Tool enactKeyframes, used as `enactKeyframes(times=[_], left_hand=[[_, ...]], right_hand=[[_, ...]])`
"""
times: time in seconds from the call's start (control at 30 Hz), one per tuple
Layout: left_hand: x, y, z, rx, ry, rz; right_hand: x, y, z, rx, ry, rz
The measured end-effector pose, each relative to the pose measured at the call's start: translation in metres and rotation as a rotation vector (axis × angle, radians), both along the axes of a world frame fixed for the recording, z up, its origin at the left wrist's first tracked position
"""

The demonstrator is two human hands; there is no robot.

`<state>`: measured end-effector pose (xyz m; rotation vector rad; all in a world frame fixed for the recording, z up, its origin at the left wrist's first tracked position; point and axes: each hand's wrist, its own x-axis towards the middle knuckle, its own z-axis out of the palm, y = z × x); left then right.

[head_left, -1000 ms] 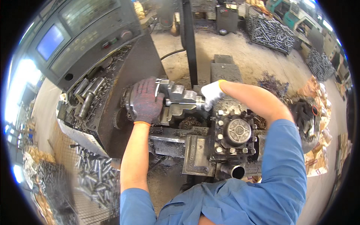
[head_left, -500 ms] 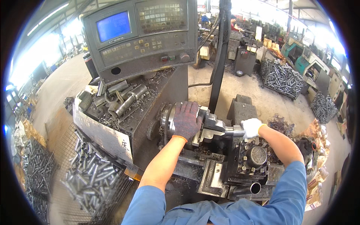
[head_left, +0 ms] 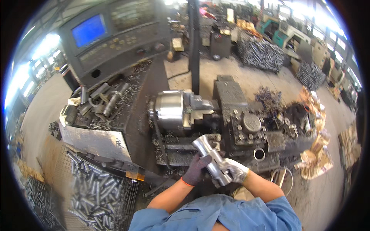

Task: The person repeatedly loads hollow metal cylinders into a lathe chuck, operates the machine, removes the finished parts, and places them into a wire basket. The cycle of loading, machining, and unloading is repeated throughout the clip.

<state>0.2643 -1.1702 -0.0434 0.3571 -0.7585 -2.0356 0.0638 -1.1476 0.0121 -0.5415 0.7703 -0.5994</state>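
In front of my body, low over the lathe bed, I hold a shiny stepped metal cylinder, tilted with its upper end to the left. My left hand, in a dark knitted glove, is closed around its left side. My right hand, in a white glove with dirty fingers, grips it from the right near the lower end. Beyond both hands is the lathe chuck, with no workpiece showing between its stepped jaws. The tool turret stands to the right of the chuck.
A control panel with a blue screen rises at the left. Metal pieces and chips cover the ledge below it. A mesh bin of metal tubes stands lower left. A hollow tube end points up beside the turret. Cardboard lies far right.
My left hand has left the chuck and my right hand has moved back from the jaws. Both now hold the metal cylinder close to my body. The view has shifted to the right.
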Motion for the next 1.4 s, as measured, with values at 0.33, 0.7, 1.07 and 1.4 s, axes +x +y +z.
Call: enactKeyframes(times=[0.33,0.7,1.07,1.4], left_hand=[[-0.033,0.013,-0.071,0.377,-0.375,0.294],[0.006,-0.005,-0.109,0.200,-0.712,0.257],[0.002,0.001,-0.099,-0.028,-1.110,0.211],[0.023,0.000,-0.076,0.332,0.114,-0.218]], right_hand=[[-0.017,0.036,-0.130,-0.092,0.489,-0.048],[-0.093,0.076,-0.082,-0.566,1.037,0.245],[-0.377,0.237,-0.208,0.623,1.220,-0.440],[-0.270,0.115,-0.084,-0.572,1.529,-0.472]])
